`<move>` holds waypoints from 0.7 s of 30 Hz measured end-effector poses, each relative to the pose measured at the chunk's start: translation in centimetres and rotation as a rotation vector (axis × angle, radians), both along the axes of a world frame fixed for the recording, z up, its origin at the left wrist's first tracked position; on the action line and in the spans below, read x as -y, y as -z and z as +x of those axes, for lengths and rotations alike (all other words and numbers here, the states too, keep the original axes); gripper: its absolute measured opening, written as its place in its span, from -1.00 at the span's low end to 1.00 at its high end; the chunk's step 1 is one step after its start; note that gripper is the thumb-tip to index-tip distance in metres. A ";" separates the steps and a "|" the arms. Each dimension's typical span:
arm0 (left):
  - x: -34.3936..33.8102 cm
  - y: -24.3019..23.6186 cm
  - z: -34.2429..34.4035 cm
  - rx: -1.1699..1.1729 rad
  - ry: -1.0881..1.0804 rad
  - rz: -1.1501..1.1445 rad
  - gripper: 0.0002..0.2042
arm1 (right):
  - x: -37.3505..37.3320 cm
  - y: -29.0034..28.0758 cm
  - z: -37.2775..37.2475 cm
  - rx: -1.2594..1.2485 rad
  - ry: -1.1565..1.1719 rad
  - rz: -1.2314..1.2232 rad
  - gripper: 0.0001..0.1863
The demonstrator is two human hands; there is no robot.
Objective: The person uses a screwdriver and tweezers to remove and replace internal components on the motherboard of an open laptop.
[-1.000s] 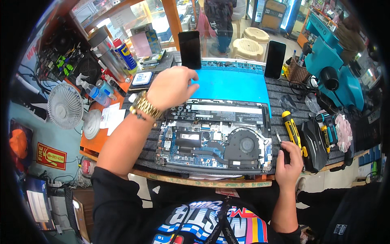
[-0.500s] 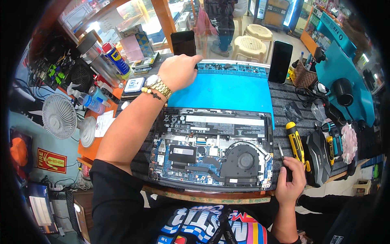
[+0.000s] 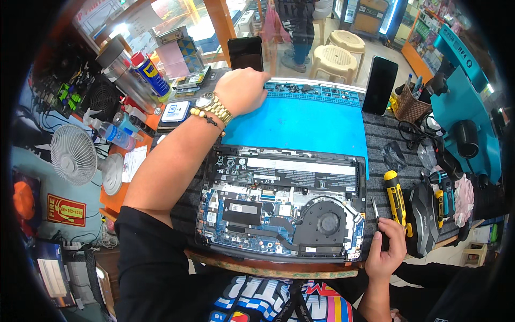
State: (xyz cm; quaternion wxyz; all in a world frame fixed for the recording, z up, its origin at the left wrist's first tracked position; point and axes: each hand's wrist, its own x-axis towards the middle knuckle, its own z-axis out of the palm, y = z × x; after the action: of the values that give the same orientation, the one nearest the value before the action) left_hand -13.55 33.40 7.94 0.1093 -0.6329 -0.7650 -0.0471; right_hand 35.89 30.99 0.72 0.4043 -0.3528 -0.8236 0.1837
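Note:
An opened laptop (image 3: 327, 222) lies bottom-up before me, its black battery (image 3: 300, 170), fan and blue circuit board bare. Beyond it is a blue repair mat (image 3: 306, 121) with a parts tray (image 3: 316, 92) of small dark pieces along its far edge. My left hand (image 3: 242, 92) reaches over the mat's far left corner, fingers curled down beside the tray; its fingertips are hidden. To the right of the laptop, my right hand (image 3: 388, 248) rests low, closed on slim silver tweezers (image 3: 375, 208) that point away from me.
A yellow-black screwdriver (image 3: 395, 197) and a dark mouse-like device (image 3: 424, 220) lie right of my right hand. Two phones (image 3: 380, 86) stand at the back. A spray can (image 3: 150, 76), bottles (image 3: 115, 134) and a white fan (image 3: 75, 154) are on the left.
The view has shifted slightly, so the laptop and mat sit a little lower and farther right. My left hand stays by the tray's left end; my right hand still holds the tweezers.

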 end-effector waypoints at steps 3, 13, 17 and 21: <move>-1.2 -0.3 0.3 0.017 -0.027 -0.069 -0.71 | 0.1 -0.1 -0.1 0.005 0.002 0.001 -0.78; -4.6 1.8 2.5 0.220 0.057 -0.078 -0.68 | 0.1 -0.3 -0.1 -0.003 -0.002 0.002 -0.77; -5.0 2.0 2.4 0.213 0.056 -0.113 -0.69 | 0.1 -0.1 -0.1 -0.009 0.005 -0.004 -0.77; -5.0 1.8 1.9 0.196 0.058 -0.109 -0.70 | 0.1 -0.1 0.0 -0.012 0.007 -0.006 -0.77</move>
State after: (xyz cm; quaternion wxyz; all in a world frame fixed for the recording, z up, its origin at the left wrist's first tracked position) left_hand -11.61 38.39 6.13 -0.0022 -0.6522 -0.7548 -0.0701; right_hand 35.93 30.92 0.80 0.4087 -0.3561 -0.8193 0.1868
